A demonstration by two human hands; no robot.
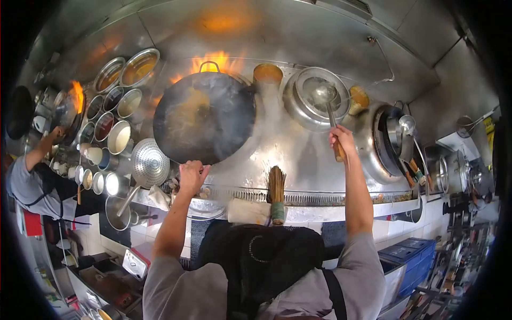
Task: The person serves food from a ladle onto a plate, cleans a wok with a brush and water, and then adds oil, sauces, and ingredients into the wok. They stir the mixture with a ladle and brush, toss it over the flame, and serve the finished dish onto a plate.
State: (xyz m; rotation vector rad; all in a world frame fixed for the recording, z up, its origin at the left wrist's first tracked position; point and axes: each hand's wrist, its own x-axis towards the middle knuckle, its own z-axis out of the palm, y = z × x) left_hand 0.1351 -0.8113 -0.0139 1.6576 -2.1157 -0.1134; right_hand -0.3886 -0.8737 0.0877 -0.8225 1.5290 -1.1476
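My left hand (193, 177) is closed at the near rim of a large dark wok (205, 117); the part it grips is hidden under the fingers. Smoke rises from the wok, and flames show behind its far loop handle. My right hand (343, 141) is wrapped round the wooden handle of a ladle (332, 113). The ladle's bowl is over a round strainer (306, 96) set on a steel pot (288, 101). Close to my left hand lies a perforated skimmer (150, 162). A bamboo brush (277, 194) lies at the stove's front edge between my arms.
Several sauce bowls (119, 137) and two steel basins (140, 67) stand on the left. At far left, a co-worker (37, 170) reaches to another flaming wok. More pans and ladles (397, 133) sit on the right. A folded cloth (248, 212) lies at the front edge.
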